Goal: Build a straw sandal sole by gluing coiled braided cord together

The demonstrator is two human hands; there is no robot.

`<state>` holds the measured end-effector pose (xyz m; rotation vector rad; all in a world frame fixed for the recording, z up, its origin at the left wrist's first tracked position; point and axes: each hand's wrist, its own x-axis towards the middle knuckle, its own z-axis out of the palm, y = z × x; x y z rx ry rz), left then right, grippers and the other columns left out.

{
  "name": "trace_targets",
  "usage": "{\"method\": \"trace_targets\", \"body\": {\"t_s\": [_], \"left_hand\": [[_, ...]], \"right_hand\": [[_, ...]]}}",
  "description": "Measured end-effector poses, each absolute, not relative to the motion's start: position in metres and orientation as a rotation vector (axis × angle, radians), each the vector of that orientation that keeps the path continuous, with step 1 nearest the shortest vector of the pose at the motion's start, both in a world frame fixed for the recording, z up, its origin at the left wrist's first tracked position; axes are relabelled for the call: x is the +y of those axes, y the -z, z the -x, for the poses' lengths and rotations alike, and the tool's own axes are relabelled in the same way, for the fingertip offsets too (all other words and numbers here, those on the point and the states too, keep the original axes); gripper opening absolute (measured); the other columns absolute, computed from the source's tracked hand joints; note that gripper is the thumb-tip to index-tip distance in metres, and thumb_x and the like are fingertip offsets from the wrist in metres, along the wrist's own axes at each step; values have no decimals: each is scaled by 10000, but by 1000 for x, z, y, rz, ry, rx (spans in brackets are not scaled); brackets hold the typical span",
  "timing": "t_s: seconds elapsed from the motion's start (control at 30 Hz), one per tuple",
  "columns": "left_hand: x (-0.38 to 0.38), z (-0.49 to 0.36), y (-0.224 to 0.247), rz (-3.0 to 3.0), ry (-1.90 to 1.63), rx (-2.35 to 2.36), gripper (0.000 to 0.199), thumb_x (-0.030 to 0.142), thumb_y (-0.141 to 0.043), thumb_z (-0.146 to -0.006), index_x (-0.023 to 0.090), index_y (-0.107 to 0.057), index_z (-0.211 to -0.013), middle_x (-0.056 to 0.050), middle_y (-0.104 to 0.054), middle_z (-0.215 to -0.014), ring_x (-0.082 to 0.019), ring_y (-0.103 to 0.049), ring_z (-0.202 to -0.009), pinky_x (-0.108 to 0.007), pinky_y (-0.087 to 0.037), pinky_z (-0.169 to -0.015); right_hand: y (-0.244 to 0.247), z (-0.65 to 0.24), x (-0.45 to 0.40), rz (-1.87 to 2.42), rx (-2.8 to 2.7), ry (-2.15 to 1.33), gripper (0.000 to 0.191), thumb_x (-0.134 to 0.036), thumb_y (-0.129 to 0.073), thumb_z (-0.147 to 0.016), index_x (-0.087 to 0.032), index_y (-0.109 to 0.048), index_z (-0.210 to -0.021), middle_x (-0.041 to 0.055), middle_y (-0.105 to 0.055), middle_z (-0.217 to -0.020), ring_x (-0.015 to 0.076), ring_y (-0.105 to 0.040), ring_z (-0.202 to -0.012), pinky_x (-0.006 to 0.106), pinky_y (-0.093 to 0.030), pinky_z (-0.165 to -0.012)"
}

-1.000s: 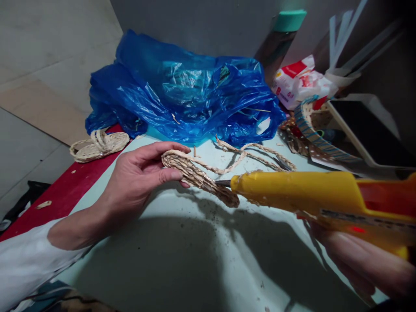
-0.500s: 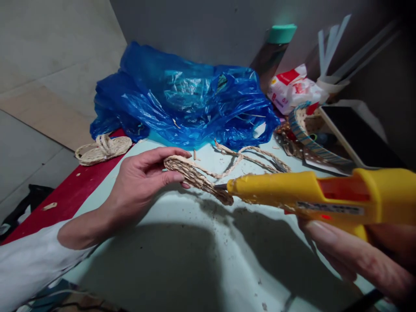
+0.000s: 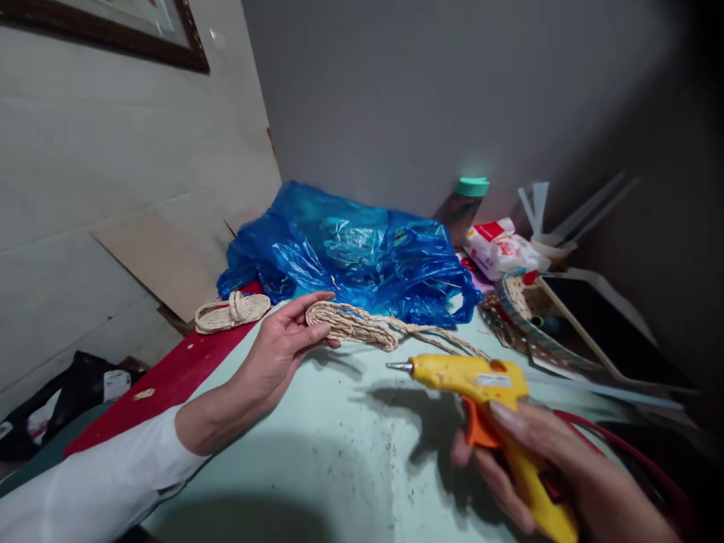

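My left hand point(image 3: 283, 339) pinches one end of a flat, oblong coil of braided straw point(image 3: 354, 326) between thumb and fingers. From the coil a loose braided strand point(image 3: 438, 334) trails off to the right across the table. My right hand point(image 3: 543, 452) is wrapped around the handle of a yellow glue gun point(image 3: 469, 377) with an orange trigger. Its metal nozzle points left, a short gap away from the coil. A clear glue stick point(image 3: 611, 391) juts out of the gun's back. A small finished-looking straw slipper point(image 3: 231, 312) lies on the red strip at the left.
A crumpled blue plastic bag point(image 3: 351, 245) covers the table's back. On the right are a tablet-like dark panel point(image 3: 611, 324), a round basket point(image 3: 512, 302), a tissue pack point(image 3: 498, 245), a green-lidded bottle point(image 3: 472, 187) and a cup of glue sticks point(image 3: 551, 247).
My right hand has drawn the glue gun back from the coil and lowered it, tilting its handle downward. The left hand keeps its hold on the coil. The head view has tipped up.
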<state>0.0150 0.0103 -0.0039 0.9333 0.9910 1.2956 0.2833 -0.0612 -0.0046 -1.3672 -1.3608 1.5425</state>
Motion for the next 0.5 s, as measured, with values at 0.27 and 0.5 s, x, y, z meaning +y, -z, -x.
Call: {"method": "trace_targets", "body": {"t_s": [0.27,0.5], "left_hand": [[4,-15,-3,-933,-1152,951,307,94,-735,-804,183,-671,-1091,-13,-702,-901,-107,-673,-743,-203,-604,-705],[-4,-15,-3,-1015,-1031,833,220,114,-705,-822,201,-605,-997,-6,-675,-867,-129,-666,-726,-236,-610,-665]], "right_hand": [[34,-275,-70,1302,-1050,-2143,534,-626,-554,-938,-112,-696,-901,23,-597,-671,62,-469,-528,172,-385,-557],[15,-279,-72,1613,-1592,-1857,572,-695,-465,-942,-160,-644,-850,85,-684,-824,147,-605,-671,240,-442,-596]]}}
